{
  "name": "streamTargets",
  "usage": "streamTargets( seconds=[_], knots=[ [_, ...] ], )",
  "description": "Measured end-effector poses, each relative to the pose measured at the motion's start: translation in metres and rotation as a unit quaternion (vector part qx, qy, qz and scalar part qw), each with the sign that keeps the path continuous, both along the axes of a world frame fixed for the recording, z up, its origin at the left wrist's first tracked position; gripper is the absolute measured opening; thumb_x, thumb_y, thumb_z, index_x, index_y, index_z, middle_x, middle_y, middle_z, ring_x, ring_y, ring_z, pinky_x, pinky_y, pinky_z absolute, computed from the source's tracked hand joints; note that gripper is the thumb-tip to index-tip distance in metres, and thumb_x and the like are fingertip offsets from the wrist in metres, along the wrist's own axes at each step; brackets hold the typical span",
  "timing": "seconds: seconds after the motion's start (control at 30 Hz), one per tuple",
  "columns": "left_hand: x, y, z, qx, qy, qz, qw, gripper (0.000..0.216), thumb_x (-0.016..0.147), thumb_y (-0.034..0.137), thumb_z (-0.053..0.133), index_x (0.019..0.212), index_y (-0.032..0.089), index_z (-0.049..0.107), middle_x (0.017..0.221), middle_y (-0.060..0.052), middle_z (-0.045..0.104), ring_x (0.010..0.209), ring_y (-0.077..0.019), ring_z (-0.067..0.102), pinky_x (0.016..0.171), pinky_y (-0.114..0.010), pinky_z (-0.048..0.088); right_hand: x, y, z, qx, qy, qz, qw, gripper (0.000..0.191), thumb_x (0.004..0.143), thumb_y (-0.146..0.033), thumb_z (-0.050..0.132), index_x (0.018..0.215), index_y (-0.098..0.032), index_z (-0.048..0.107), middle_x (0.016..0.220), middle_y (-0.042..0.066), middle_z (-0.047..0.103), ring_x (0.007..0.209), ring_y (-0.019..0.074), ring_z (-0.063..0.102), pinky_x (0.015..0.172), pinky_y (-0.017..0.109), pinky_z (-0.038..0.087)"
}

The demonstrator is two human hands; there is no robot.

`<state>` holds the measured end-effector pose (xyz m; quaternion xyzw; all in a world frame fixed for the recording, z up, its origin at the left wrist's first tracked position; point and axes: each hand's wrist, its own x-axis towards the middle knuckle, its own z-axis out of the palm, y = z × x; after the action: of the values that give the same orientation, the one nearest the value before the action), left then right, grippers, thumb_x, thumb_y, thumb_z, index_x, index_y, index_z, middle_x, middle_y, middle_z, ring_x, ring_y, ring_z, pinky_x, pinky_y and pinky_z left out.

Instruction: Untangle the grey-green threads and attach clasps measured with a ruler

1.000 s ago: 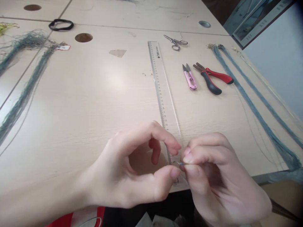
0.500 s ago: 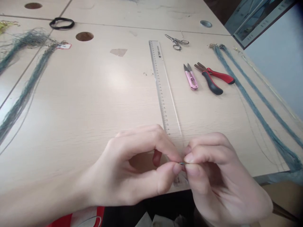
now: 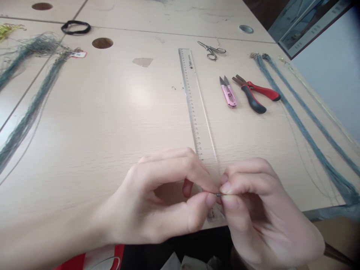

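Thumb and forefinger of my left hand [image 3: 168, 198] pinch a tiny dark strand, perhaps thread [image 3: 218, 194], from the left. My right hand [image 3: 253, 202] grips the same strand from the right, its fingertips almost touching the left ones. Only a very short bit of it shows between the fingers; the rest is hidden. Under both hands lies a clear plastic ruler [image 3: 194, 101], its near end partly covered by them at the table's front edge.
Pink thread snips [image 3: 228, 93], red-and-black pliers [image 3: 254, 93] and metal scissors [image 3: 211, 50] lie right of the ruler. Teal thread bundles [image 3: 298, 116] run along the right edge, another thread bundle [image 3: 36, 101] along the left. A black band [image 3: 75, 27] lies at the back left.
Both hands keep their pinch at nearly the same spot. The whole view has shifted very slightly, with the table things a little further right.
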<state>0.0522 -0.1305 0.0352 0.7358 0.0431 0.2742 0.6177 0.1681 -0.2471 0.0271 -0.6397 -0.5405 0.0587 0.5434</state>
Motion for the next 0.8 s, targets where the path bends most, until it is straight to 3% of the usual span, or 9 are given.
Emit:
streamTargets(
  seconds=[0.8],
  knots=[
    [-0.0010,-0.0001,-0.0008,-0.001,0.007,-0.001,1.000,0.005,0.081,0.008,0.057,0.078,0.011,0.060,0.072,-0.004,0.060,0.061,-0.0106,0.057,0.050,-0.020,0.047,-0.0028,-0.0001,-0.0003,0.002,0.009,-0.009,1.000,0.009,0.081,-0.014,0.053,0.074,-0.021,0.055,0.067,0.001,0.053,0.063,0.0146,0.054,0.048,0.027,0.044]
  ],
)
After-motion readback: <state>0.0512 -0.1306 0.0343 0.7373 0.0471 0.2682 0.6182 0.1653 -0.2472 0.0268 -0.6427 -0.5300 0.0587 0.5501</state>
